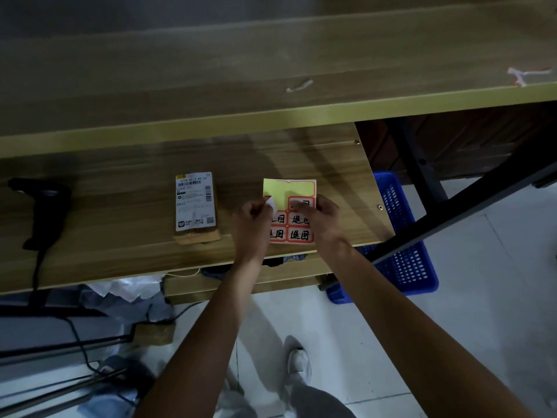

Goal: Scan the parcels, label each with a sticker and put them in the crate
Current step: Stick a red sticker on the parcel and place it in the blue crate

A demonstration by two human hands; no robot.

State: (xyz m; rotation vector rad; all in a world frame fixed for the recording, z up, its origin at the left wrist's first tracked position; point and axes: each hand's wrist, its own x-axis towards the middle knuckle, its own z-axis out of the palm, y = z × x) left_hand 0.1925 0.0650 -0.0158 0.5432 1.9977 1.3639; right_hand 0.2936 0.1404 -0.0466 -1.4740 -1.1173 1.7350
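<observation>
A small brown parcel (197, 206) with a white shipping label lies on the lower wooden shelf. To its right lies a yellow sticker sheet (289, 194) with red-bordered stickers bearing black characters. My left hand (251, 217) pinches a peeled white sticker (270, 203) at the sheet's left edge. My right hand (318, 214) presses down on the sheet's right side. A blue plastic crate (404, 251) stands on the floor to the right, partly behind a black frame bar.
A black handheld scanner (45, 206) with a cable rests at the shelf's left. An upper wooden shelf (271, 70) overhangs at the back. Crumpled plastic bags (129, 294) and cables lie under the shelf. My shoe and trouser leg show on the tiled floor below.
</observation>
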